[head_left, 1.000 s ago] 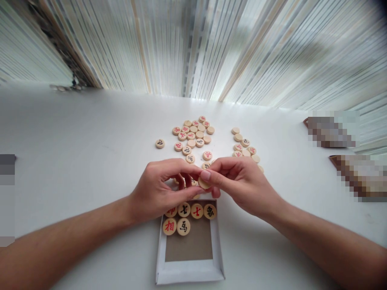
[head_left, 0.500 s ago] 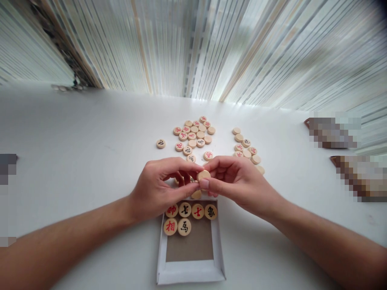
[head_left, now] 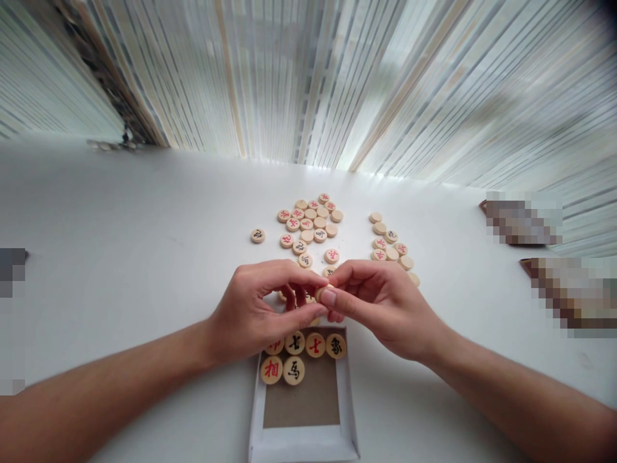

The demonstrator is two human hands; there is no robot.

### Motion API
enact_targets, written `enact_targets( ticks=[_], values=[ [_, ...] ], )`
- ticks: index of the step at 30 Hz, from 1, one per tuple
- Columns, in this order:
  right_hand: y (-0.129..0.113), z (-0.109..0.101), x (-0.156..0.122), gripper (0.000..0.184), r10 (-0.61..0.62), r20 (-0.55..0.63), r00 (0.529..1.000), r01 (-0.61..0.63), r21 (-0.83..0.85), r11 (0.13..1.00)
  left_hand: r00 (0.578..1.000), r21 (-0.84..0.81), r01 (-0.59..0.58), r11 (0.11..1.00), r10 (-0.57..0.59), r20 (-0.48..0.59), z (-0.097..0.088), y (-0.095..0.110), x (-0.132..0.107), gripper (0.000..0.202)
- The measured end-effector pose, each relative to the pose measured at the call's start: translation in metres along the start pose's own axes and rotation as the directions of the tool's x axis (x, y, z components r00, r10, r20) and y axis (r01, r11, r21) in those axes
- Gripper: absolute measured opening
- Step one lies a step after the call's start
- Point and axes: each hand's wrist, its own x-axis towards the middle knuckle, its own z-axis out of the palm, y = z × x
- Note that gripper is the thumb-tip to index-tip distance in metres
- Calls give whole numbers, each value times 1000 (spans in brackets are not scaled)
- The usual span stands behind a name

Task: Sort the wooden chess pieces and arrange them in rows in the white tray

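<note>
Between the fingertips of both hands is a round wooden Chinese chess piece (head_left: 320, 294), mostly covered by a thumb. My left hand (head_left: 265, 305) pinches its left side, thumb below and index finger above. From the right, my right hand (head_left: 385, 308) grips it with the thumb across its face. Just below the hands lies a shallow white box (head_left: 303, 444) with a brown-grey bottom. Its top row has several pieces, among them a red piece (head_left: 315, 345) and a black piece (head_left: 336, 346). Under them sit another red piece (head_left: 271, 370) and a black one (head_left: 294, 371).
Beyond my hands, loose chess pieces (head_left: 306, 224) are scattered on the white table (head_left: 144, 257), some face up, some blank side up. A smaller cluster (head_left: 392, 254) lies to the right. Two blurred-out brown-edged objects (head_left: 518, 222) are at the far right. A striped curtain (head_left: 270, 77) hangs behind.
My right thumb has slid over the held piece, which now shows less of its face. The whole scene sits slightly lower in view. The pieces in the box are unchanged.
</note>
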Motion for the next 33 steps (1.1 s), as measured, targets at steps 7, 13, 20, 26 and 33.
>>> enact_targets(
  ticks=[7, 13, 20, 26, 33],
  values=[
    [7, -2, 2, 29, -91, -45, 995, 86, -85, 993, 990, -26, 64, 998, -66, -123, 0, -5, 1, 15],
    [9, -4, 2, 29, -121, -58, 991, 111, -146, 983, 979, 131, -167, 977, 180, -98, -4, -5, 2, 12],
    [10, -6, 1, 38, -139, -31, 990, 131, -185, 974, 948, 211, -304, 929, 316, -29, -5, -9, 0, 14],
    [11, -8, 0, 39, -178, -38, 983, 164, -236, 958, 983, 187, -170, 968, 180, -38, -5, -10, 0, 12],
    [4, -12, -4, 35, -268, -54, 962, 232, -356, 905, 986, 103, 69, 992, -52, -156, -6, -12, 3, 10]
  ],
)
